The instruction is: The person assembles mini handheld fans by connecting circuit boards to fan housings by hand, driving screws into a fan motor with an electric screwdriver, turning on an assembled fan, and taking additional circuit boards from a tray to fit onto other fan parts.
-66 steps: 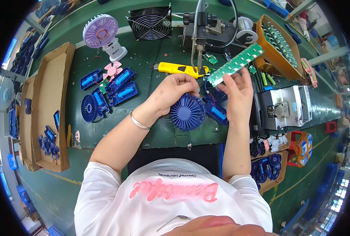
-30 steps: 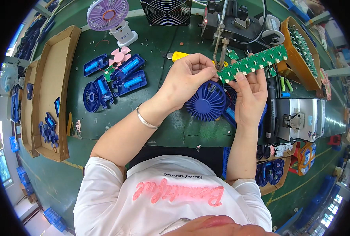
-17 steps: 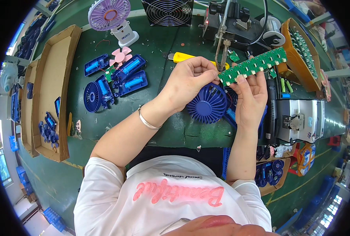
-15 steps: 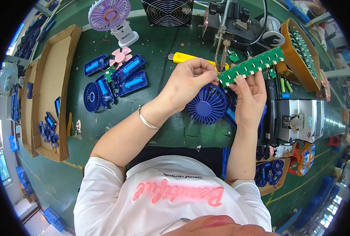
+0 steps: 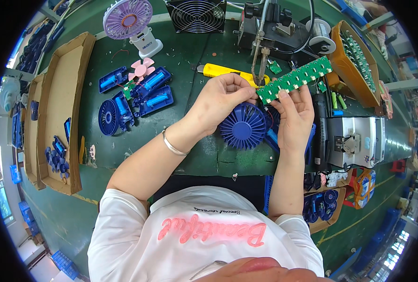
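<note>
A long green strip of small circuit boards (image 5: 296, 80) slants up to the right, held by my right hand (image 5: 294, 120) with the thumb on its face and fingers behind. At the strip's left end, my left hand (image 5: 225, 101) is closed in a pinch; what lies between its fingertips is too small to make out. The soldering iron's tip (image 5: 260, 77) on its stand comes down beside that end. Below my hands lies a blue round fan housing (image 5: 243, 126), with an open blue shell partly hidden by my right hand. A yellow utility knife (image 5: 223, 71) lies just beyond my left hand.
Open blue fan shells with batteries (image 5: 155, 89) and a pink fan blade (image 5: 141, 69) lie left. Cardboard trays (image 5: 61, 108) stand at far left. A purple fan (image 5: 129, 21), a black fan (image 5: 197, 16), a solder spool (image 5: 322, 35) and a board-filled box (image 5: 359, 70) stand behind.
The view has shifted slightly. Both hands keep the same hold, with the strip's left end still close to the soldering iron's tip.
</note>
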